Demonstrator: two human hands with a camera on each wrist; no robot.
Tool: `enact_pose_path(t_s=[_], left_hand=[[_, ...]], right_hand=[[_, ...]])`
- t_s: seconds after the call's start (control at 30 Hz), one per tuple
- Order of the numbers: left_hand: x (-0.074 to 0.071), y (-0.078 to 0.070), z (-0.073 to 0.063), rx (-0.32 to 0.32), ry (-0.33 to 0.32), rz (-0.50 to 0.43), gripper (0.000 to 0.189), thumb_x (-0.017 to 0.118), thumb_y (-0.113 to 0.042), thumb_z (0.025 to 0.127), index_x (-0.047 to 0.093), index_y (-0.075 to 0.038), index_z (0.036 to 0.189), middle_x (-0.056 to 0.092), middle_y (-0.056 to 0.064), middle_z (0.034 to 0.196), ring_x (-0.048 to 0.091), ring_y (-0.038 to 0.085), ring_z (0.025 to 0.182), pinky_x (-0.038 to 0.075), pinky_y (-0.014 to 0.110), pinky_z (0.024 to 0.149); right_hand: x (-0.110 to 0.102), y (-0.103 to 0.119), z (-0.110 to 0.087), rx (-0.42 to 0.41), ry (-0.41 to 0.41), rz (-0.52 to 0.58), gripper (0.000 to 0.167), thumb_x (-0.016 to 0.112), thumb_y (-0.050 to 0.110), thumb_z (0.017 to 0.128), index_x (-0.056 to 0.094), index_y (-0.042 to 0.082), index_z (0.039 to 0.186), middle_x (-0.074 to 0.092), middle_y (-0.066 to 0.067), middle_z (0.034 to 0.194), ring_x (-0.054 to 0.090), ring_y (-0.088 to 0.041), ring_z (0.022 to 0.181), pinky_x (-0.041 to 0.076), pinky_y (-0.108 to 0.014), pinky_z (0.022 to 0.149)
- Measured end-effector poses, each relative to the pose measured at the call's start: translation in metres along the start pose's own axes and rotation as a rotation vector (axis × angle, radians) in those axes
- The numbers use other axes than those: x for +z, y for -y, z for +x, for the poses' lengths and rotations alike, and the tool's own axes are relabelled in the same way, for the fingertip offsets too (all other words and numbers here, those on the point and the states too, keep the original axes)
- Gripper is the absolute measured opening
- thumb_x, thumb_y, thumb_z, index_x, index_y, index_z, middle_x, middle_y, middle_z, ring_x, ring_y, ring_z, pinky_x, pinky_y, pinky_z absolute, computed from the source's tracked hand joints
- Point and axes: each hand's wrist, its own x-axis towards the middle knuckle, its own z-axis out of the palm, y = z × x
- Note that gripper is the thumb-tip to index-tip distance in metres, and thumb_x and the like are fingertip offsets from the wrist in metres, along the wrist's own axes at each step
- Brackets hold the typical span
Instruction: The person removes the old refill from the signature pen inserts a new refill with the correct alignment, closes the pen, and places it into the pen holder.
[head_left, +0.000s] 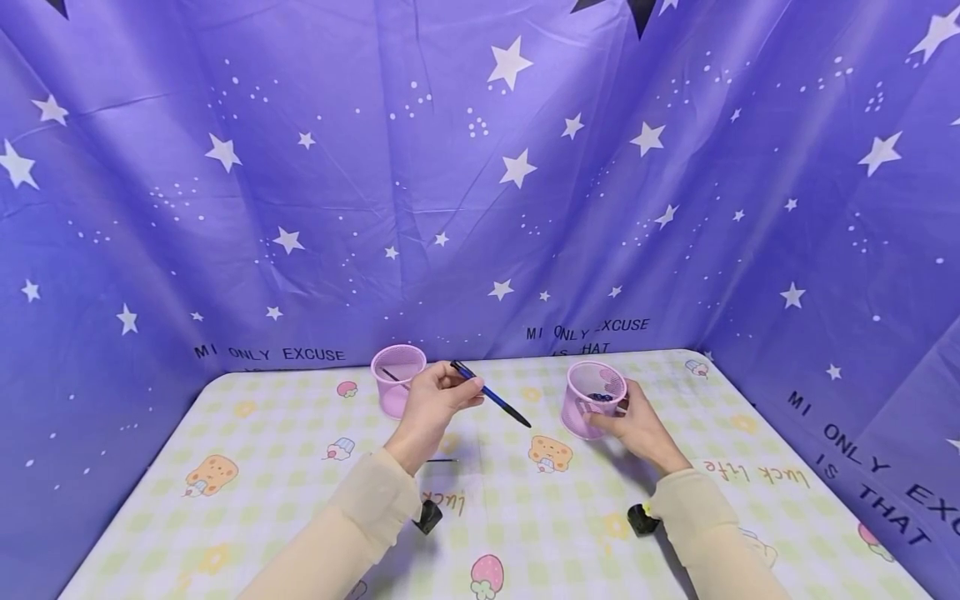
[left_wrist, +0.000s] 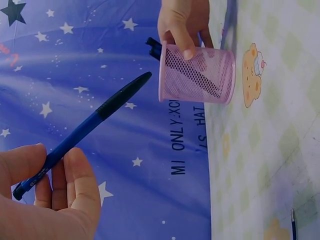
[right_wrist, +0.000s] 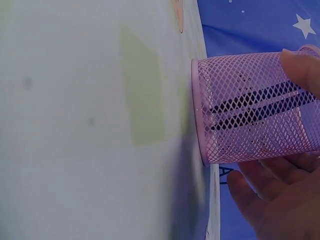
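Between thumb and fingers my left hand [head_left: 437, 402] pinches a blue pen [head_left: 491, 394] near its clicker end. Its black tip points right and slightly down in the head view, towards a pink mesh pen holder [head_left: 577, 408]. My right hand [head_left: 637, 427] grips that holder from the right, thumb on the near side. Dark pens [right_wrist: 260, 107] show through its mesh in the right wrist view. Whether its base touches the table is hard to tell. Behind the left hand stands a second pink mesh pen holder [head_left: 390, 400], with one thin dark stick [head_left: 392, 377] leaning inside.
Under the left wrist, a thin dark pen-like stick [head_left: 442, 460] lies on the table, partly hidden by the sleeve. The checked tablecloth [head_left: 285, 500] meets a purple starry curtain [head_left: 450, 208] at the back and sides. Both holders are near the back edge.
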Motion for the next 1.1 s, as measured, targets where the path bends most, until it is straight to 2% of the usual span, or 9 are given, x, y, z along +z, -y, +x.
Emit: enact_pose_path(t_s=[0.13,0.37,0.5,0.7,0.9,1.1], left_hand=[[0.004,-0.001,0.002,0.007,-0.001,0.020,0.013,0.068,0.006,0.082,0.056,0.003,0.086,0.064,0.010,0.082,0.067,0.019,0.074,0.055,0.037,0.079],[0.010,-0.002,0.007,0.034,0.003,0.016,0.013,0.068,0.006,0.082,0.056,0.003,0.086,0.065,0.011,0.083,0.068,0.024,0.078,0.055,0.038,0.079],[0.012,-0.004,0.010,0.034,-0.008,0.006,0.014,0.069,0.005,0.081,0.055,0.002,0.084,0.064,0.009,0.081,0.067,0.019,0.072,0.055,0.037,0.079],[0.015,-0.004,0.015,0.037,-0.027,0.023,0.015,0.070,0.005,0.080,0.056,0.001,0.083,0.063,0.007,0.079,0.068,0.021,0.073,0.055,0.036,0.078],[0.015,-0.003,0.019,0.034,-0.043,0.046,0.014,0.069,0.005,0.081,0.056,0.001,0.082,0.063,0.007,0.079,0.067,0.017,0.069,0.055,0.036,0.078],[0.016,-0.003,0.024,0.032,-0.066,0.054,0.015,0.069,0.005,0.081,0.056,-0.001,0.081,0.063,0.007,0.079,0.069,0.022,0.071,0.055,0.035,0.077]], right_hand=[[-0.001,0.000,0.001,0.002,0.005,0.000,0.090,0.078,0.018,0.077,0.021,-0.006,0.142,0.038,-0.029,0.137,0.043,-0.045,0.122,0.037,-0.054,0.100],[-0.001,0.000,0.003,-0.006,0.023,0.025,0.091,0.077,0.018,0.078,0.019,-0.007,0.142,0.035,-0.029,0.138,0.039,-0.046,0.125,0.032,-0.056,0.103],[0.000,0.000,0.004,-0.020,0.023,0.031,0.090,0.078,0.016,0.077,0.020,-0.007,0.143,0.035,-0.029,0.138,0.040,-0.045,0.125,0.031,-0.056,0.104],[0.001,0.000,0.004,-0.017,0.019,0.030,0.090,0.077,0.015,0.077,0.020,-0.006,0.143,0.036,-0.029,0.137,0.040,-0.045,0.124,0.030,-0.056,0.104],[0.001,0.001,0.005,-0.039,0.020,0.053,0.087,0.078,0.012,0.076,0.025,-0.005,0.142,0.040,-0.027,0.135,0.042,-0.043,0.123,0.029,-0.056,0.105],[0.000,0.001,0.005,-0.040,0.022,0.051,0.088,0.078,0.012,0.075,0.024,-0.006,0.143,0.040,-0.028,0.136,0.040,-0.043,0.124,0.026,-0.057,0.106]])
